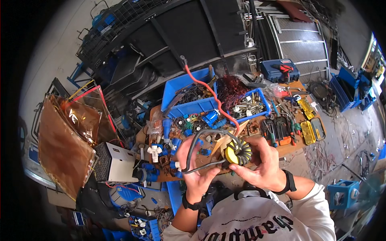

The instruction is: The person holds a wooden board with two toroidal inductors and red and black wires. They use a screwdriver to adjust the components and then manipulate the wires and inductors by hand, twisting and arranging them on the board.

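A yellow ring core wound with thick black cable [238, 153], a toroidal coil, is held above the workbench. My right hand [263, 166] grips it at its right side, thumb below and fingers above. From the coil a loop of black cable [196, 138] runs left to my left hand [195, 174], whose thumb and fingers are closed around it. A red cable [215, 96] rises from behind the coil toward the far side, ending in a metal lug [183, 60]. Tan paper or tape [221, 143] shows behind the coil.
The wooden bench [299, 141] carries a blue bin of cables [189, 110], a blue tray of metal bolts [268, 109], several blue plugs, hex keys [283, 127] and a yellow bit case [308, 132]. A red drill [286, 70] lies on a blue toolbox [267, 71]. A white-and-black box [120, 162] stands left.
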Demonstrator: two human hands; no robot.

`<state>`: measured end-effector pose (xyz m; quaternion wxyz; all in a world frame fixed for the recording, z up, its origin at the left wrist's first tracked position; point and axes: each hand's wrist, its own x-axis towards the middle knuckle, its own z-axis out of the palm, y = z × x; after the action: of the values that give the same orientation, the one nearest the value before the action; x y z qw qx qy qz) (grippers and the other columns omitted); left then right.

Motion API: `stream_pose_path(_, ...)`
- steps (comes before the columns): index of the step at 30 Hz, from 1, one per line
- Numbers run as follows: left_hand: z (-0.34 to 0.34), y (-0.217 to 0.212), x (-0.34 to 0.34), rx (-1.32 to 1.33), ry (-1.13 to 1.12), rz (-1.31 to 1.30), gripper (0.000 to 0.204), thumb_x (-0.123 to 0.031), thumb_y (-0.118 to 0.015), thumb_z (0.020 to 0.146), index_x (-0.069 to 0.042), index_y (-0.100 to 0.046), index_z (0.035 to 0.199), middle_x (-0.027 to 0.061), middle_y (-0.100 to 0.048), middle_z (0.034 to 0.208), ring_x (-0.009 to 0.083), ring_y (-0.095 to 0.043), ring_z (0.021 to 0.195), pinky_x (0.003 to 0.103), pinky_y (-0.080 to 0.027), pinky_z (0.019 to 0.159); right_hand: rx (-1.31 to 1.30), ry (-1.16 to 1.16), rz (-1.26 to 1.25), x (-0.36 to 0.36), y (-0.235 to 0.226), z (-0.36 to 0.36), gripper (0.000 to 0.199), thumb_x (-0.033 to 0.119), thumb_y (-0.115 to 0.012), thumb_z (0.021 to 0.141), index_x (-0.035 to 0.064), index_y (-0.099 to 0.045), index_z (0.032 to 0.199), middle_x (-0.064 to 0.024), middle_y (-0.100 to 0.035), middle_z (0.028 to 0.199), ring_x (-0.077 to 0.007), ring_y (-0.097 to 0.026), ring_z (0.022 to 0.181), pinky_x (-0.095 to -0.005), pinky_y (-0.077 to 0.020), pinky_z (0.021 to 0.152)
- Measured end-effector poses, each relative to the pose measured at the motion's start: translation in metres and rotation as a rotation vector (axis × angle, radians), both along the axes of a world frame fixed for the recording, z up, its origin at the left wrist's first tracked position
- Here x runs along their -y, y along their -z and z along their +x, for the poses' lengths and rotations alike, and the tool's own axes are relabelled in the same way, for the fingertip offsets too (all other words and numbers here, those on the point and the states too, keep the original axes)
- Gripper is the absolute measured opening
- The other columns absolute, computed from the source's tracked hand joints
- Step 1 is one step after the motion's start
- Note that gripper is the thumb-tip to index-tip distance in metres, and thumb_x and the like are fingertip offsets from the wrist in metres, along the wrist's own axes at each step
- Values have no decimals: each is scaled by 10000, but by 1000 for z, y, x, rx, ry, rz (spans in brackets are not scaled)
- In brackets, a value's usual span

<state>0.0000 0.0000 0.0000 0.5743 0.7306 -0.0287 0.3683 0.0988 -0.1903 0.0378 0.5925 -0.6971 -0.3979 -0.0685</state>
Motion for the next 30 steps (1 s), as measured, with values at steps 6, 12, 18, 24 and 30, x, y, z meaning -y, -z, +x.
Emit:
stream_pose_path(6, 2, 6, 6, -176, 406, -766, 1072, -525, -833, 768, -80, -254, 1553, 135, -417, 1514, 316, -417, 1414, 500, -368, 1169, -42, -36, 63, -5, 0, -10, 620, 293, -906, 739, -16, -541, 1133, -8, -547, 622, -76, -495, 495, -254, -408, 450)
stream_pose_path(12, 4, 30, 28, -268, 574, -949, 987, -689, -732, 769, -79, -426, 1482, 104, -500, 1462, 247, -518, 1316, 427, -433, 1118, 37, -73, -6, -10, 3, -15, 682, 288, -912, 744, -38, -519, 1196, -54, -662, 772, -63, -579, 560, -229, -448, 495)
stream_pose_path(18, -23, 43, 3, -328, 358, -1186, 965, -720, -726, 712, -82, -502, 1401, 93, -611, 1282, 266, -580, 1206, 447, -492, 1037, -110, -258, -207, -16, 11, -10, 673, 420, -856, 777, 8, -533, 1201, -74, -636, 724, -230, -648, 603, -348, -506, 554)
stream_pose_path(24, -43, 67, -50, -310, 246, -1155, 772, -733, -714, 730, -116, -631, 1187, 73, -604, 1123, 239, -582, 986, 501, -412, 940, -577, -68, -259, 20, 84, 21, 314, 247, -773, 892, 21, -627, 1055, -82, -634, 649, -176, -625, 563, -325, -482, 539)
stream_pose_path(30, -110, 112, -120, -436, 31, -1148, 682, -692, -658, 826, -131, -602, 1209, 62, -565, 1113, 209, -551, 981, 486, -369, 948, -887, -11, -662, 39, 245, -6, 253, 220, -718, 899, 8, -637, 1010, -120, -662, 726, -225, -662, 660, -357, -520, 635)
